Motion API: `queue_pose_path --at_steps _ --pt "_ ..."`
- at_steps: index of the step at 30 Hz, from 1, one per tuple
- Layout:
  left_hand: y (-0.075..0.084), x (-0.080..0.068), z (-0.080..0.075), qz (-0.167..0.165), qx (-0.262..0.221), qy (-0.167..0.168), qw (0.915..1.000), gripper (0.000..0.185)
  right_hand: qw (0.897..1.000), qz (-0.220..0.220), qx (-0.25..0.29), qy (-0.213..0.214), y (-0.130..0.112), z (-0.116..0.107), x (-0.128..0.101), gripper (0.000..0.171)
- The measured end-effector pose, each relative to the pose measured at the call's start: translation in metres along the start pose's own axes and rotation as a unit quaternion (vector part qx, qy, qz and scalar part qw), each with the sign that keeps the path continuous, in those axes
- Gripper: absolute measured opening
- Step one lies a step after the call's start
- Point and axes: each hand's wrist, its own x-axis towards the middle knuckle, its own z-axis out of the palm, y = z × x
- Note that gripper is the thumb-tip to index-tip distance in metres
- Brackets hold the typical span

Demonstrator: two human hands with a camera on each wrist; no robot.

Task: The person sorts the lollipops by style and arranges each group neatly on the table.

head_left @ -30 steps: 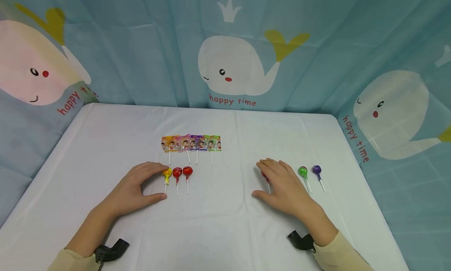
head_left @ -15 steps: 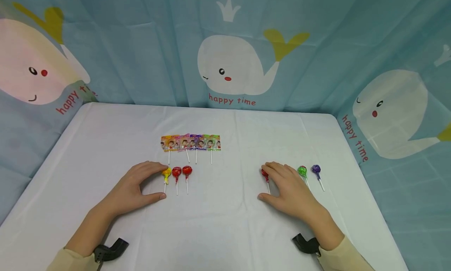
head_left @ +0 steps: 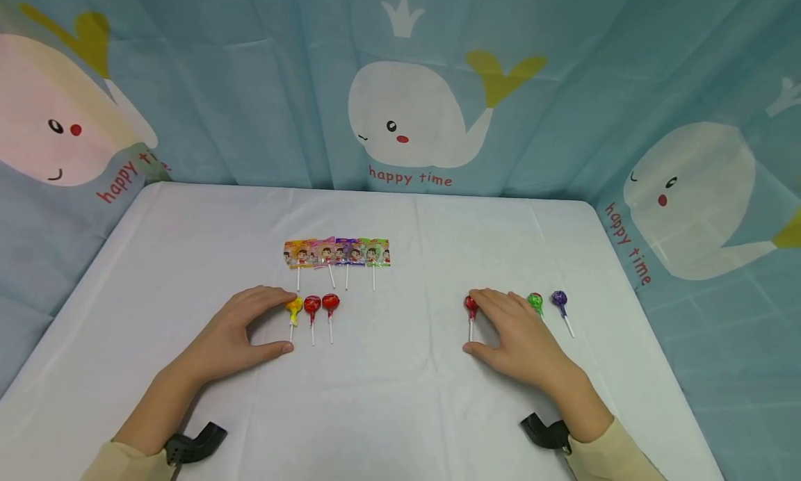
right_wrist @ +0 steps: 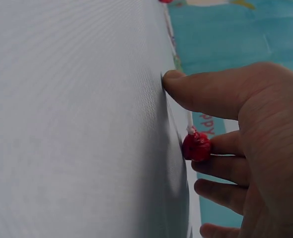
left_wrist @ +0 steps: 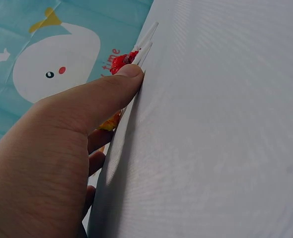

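The white-clothed table (head_left: 375,397) bears four flat-packaged lollipops (head_left: 350,252) and six round lollipops (head_left: 330,302).

The right hand (head_left: 516,335) hides most of the stick of the green lollipop (head_left: 535,301) beside it. I cannot resolve the tiny details on the wrapped lollipops (head_left: 341,252) beyond the left hand (head_left: 240,335). Behind both hands, the head view's lower edge cuts off the sleeves (head_left: 608,456).

Remotely, I see a packet row (head_left: 338,253) on the table (head_left: 388,390): curtain (head_left: 263,92) behind it, three lollipops (head_left: 312,305) before it, left hand (head_left: 244,329) at its front left; well to its right, one lollipop (head_left: 471,305) by the right hand (head_left: 516,338), then two more lollipops (head_left: 560,298).
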Motion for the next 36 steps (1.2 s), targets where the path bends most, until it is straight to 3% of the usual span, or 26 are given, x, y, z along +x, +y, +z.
queue_pose_path --at_steps 11,23,36 --pt "0.0005 0.0008 0.0012 -0.006 0.003 -0.005 1.0 0.081 1.0 -0.001 0.01 0.013 0.0023 0.0005 -0.0017 0.084" --pt "0.0017 0.0018 0.0013 -0.012 0.007 -0.011 0.9998 0.08 0.999 0.024 0.027 -0.009 0.0039 0.0008 -0.0013 0.085" --pt "0.0023 0.0003 -0.0009 -0.012 0.006 -0.007 0.9999 0.081 0.999 0.001 0.032 0.01 0.0028 0.0011 0.0029 0.085"
